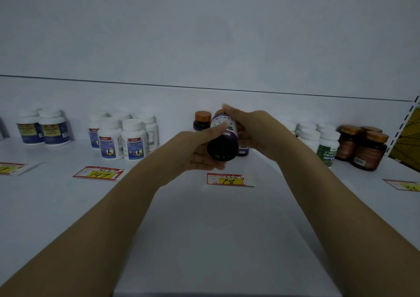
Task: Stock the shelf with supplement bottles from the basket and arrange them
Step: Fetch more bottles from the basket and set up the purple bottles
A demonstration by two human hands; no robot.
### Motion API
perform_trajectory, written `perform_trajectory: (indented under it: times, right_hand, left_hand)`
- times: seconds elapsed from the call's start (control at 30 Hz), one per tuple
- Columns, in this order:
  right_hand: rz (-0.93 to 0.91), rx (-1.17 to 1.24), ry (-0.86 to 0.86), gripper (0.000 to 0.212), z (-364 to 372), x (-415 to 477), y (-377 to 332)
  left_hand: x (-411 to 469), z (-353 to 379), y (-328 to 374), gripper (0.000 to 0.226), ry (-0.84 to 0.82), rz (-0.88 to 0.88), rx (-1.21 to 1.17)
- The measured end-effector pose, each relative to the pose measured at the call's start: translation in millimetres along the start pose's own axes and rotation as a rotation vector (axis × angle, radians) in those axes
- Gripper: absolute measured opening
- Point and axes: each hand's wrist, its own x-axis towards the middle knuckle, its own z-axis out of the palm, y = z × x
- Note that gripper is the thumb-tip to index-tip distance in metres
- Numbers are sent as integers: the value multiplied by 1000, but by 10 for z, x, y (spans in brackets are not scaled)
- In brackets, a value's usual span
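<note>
I am looking down at a white shelf (204, 217) with both of my bare forearms reaching forward over it. Between my hands, above the middle of the shelf, I hold a dark purple supplement bottle (223, 137) tipped over so its round dark base faces me and its cap end points toward the back wall. My left hand (197, 149) cups the bottle from below and from its left side, thumb pressed across the label. My right hand (247, 126) closes over the cap end and the right side of the bottle, fingers curled down on it, so both hands are clamped on this one bottle and it touches nothing else. Directly below the held bottle a red and yellow price tag (228, 179) lies flat on the shelf, handwritten 78. Behind the held bottle, against the back wall, stands another dark bottle with a copper cap (202, 120), and part of a purple bottle (243, 149) shows under my right wrist. To the left of the held bottle stands a cluster of white bottles with blue labels (123, 137), with a second price tag (98, 173) reading 147 in front of them. Farther left are two white bottles with yellow and blue labels (44, 127). To the right of the held bottle stand white bottles with green labels (320, 141), and beyond them amber jars with gold lids (363, 148) near the shelf's right upright.
</note>
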Motion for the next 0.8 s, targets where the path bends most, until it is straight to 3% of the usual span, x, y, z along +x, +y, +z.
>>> perform_trajectory:
  times: [0.23,0.33,0.43,0.6,0.7,0.8]
  right_hand:
    - [-32,-19,-35,48,-15,-8,-48]
    - [-186,-111,-80,35,-88,-61,-115]
    - [-271,-355,-57,33,-146,-117,-263]
    - [-255,-721,-134,29,-149,-78,-560]
    - [-279,-743,-144,24,-164,17,-689]
    - [-289,-793,-83,25,-141,217,-735]
  left_hand:
    - [13,-28,-17,42,32,-29,8]
    - [15,-43,-47,31,97,-12,120]
    - [13,-61,-80,34,148,19,223]
    - [37,-99,-143,45,262,99,328]
    - [43,-124,-170,53,358,130,345]
    - [51,-110,-259,60,359,78,640]
